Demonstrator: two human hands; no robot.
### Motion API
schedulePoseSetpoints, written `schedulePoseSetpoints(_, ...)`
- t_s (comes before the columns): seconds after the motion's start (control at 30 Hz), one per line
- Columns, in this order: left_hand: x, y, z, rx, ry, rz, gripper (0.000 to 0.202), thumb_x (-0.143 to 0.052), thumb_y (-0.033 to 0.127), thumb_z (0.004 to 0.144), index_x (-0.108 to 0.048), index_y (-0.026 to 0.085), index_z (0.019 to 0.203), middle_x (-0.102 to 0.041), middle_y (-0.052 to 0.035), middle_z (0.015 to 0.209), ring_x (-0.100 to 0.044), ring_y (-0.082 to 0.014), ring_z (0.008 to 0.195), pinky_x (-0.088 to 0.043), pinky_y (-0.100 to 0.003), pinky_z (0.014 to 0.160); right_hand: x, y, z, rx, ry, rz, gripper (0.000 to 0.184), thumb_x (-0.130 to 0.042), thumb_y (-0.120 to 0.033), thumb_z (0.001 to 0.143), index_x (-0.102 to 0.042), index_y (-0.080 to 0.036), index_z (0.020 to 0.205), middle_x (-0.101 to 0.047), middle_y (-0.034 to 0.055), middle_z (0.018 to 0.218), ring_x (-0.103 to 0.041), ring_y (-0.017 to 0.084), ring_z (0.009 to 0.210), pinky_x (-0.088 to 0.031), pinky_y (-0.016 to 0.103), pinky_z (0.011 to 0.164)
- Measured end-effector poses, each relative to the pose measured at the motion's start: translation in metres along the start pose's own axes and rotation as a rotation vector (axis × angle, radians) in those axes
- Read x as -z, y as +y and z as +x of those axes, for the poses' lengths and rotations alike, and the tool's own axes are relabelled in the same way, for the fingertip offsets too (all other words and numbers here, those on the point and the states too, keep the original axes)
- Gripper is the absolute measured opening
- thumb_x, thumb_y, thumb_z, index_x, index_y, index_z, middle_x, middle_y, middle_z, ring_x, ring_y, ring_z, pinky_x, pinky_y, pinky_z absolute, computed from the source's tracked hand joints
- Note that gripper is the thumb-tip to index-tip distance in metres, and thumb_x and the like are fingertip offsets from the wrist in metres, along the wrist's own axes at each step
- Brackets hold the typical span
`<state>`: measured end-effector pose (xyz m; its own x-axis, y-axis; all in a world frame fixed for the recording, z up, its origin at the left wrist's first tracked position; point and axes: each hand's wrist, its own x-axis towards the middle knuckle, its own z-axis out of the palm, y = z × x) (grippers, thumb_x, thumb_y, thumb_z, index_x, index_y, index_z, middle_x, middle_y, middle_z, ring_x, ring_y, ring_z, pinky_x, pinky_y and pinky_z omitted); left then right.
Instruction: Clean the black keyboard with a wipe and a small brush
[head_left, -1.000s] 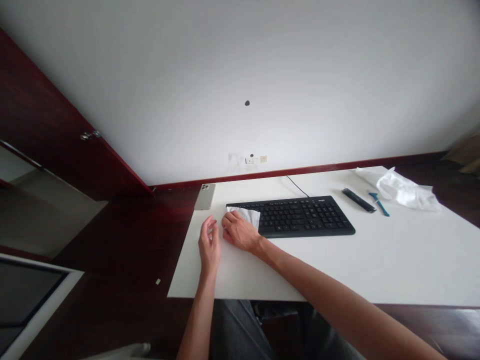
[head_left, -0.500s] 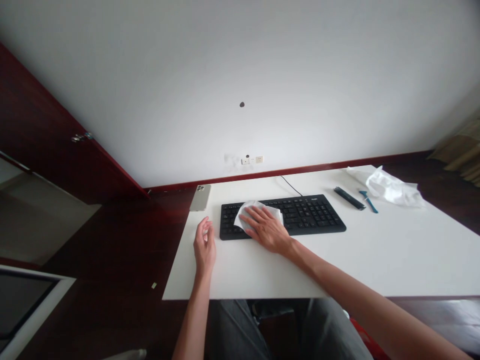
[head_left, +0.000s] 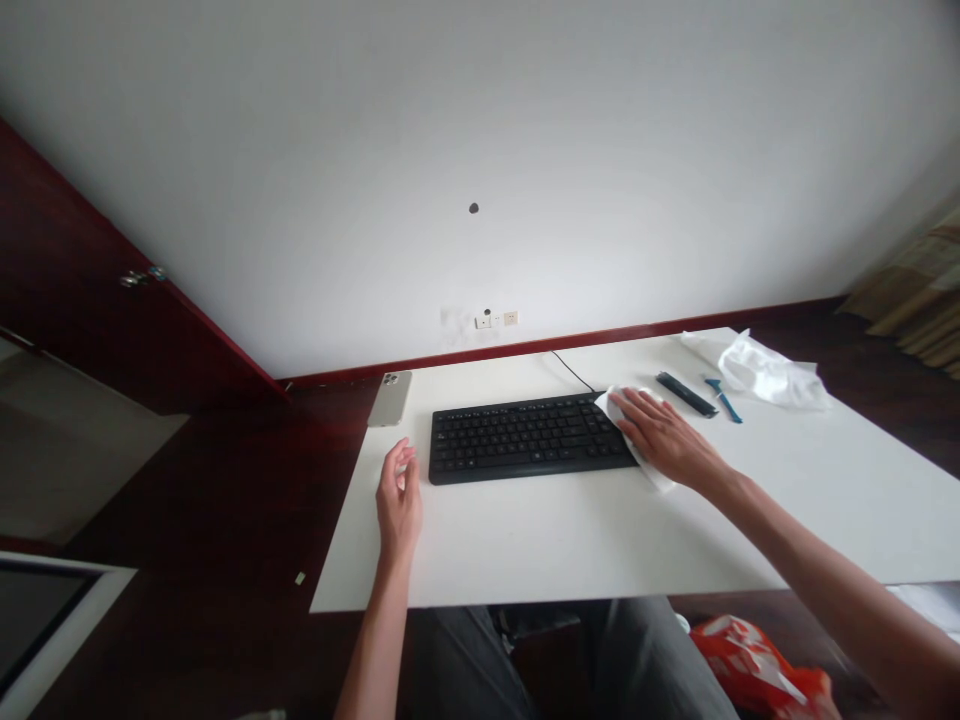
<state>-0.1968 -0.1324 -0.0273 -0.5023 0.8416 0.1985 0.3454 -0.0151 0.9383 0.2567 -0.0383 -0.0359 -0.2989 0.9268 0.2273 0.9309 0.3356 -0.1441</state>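
Note:
A black keyboard (head_left: 525,437) lies across the white table (head_left: 570,530). My right hand (head_left: 664,436) lies flat, fingers stretched out, pressing a white cloth (head_left: 651,465) onto the keyboard's right end. The cloth shows at my fingertips and below my palm. My left hand (head_left: 398,495) rests on its edge on the table, just left of the keyboard, fingers loosely curled and holding nothing.
A phone (head_left: 390,397) lies face down at the table's far left corner. A black bar-shaped object (head_left: 686,393), a blue tool (head_left: 723,399) and a crumpled white bag (head_left: 761,368) sit at the far right. An orange bag (head_left: 750,670) is on the floor below.
My right hand has slid the white cloth from the keyboard's left end across to its right end. My left hand has stayed put beside the keyboard.

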Motion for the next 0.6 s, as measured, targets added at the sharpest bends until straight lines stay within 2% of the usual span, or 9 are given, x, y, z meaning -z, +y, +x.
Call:
schedulePoseSetpoints(0.13,-0.001,-0.001,0.001,-0.017,-0.009,0.014,0.046,-0.057,0.050,0.099,-0.062,0.023,0.135,-0.070,-0.0142,0.128,-0.066,-0.0271,0.122,-0.052,-0.039,0.102,0.000,0.040,-0.007,-0.031,-0.024,-0.029,0.059,-0.031,-0.049,0.106,-0.052,-0.022,0.154,-0.055,0.0125,0.156,-0.038,0.043,0.151,-0.038,0.074,0.114)
schedulePoseSetpoints(0.23,-0.001,-0.002,0.002,-0.033,-0.025,0.038,0.044,-0.056,0.048,0.100,-0.062,0.023,0.136,-0.070,-0.0135,0.128,-0.065,-0.0264,0.121,-0.052,-0.039,0.101,-0.003,0.047,-0.004,-0.007,-0.040,0.031,0.065,-0.031,-0.053,0.106,-0.047,-0.019,0.158,-0.050,0.0151,0.160,-0.037,0.042,0.152,-0.036,0.072,0.117)
schedulePoseSetpoints(0.33,-0.002,-0.003,0.002,-0.060,-0.035,0.063,0.044,-0.056,0.047,0.100,-0.062,0.023,0.136,-0.070,-0.0137,0.127,-0.066,-0.0263,0.119,-0.053,-0.039,0.099,-0.006,0.034,0.005,-0.009,-0.061,0.090,0.072,-0.026,-0.054,0.106,-0.031,-0.013,0.165,-0.041,0.0197,0.164,-0.036,0.040,0.153,-0.036,0.067,0.120)
schedulePoseSetpoints(0.4,-0.002,-0.002,0.001,-0.068,-0.032,0.066,0.043,-0.056,0.047,0.100,-0.062,0.023,0.135,-0.070,-0.0137,0.126,-0.066,-0.0261,0.119,-0.053,-0.038,0.098,-0.006,0.019,0.012,-0.036,-0.072,0.085,0.076,-0.023,-0.055,0.106,-0.027,-0.009,0.166,-0.035,0.0230,0.167,-0.032,0.041,0.154,-0.037,0.066,0.119)
schedulePoseSetpoints(0.5,-0.002,-0.001,0.001,-0.062,-0.028,0.063,0.044,-0.056,0.048,0.100,-0.062,0.022,0.135,-0.070,-0.0137,0.126,-0.066,-0.0258,0.119,-0.054,-0.037,0.098,-0.004,-0.003,0.023,-0.045,-0.079,0.067,0.078,-0.020,-0.057,0.106,-0.033,-0.006,0.163,-0.035,0.0234,0.167,-0.029,0.041,0.156,-0.035,0.064,0.121)
schedulePoseSetpoints(0.6,-0.002,-0.001,0.001,-0.066,-0.033,0.075,0.044,-0.055,0.048,0.100,-0.062,0.022,0.135,-0.070,-0.0140,0.127,-0.066,-0.0260,0.118,-0.053,-0.038,0.097,-0.003,-0.026,0.031,0.043,-0.085,0.073,0.074,-0.019,-0.055,0.107,-0.036,-0.008,0.162,-0.038,0.0199,0.166,-0.027,0.038,0.157,-0.028,0.062,0.125)
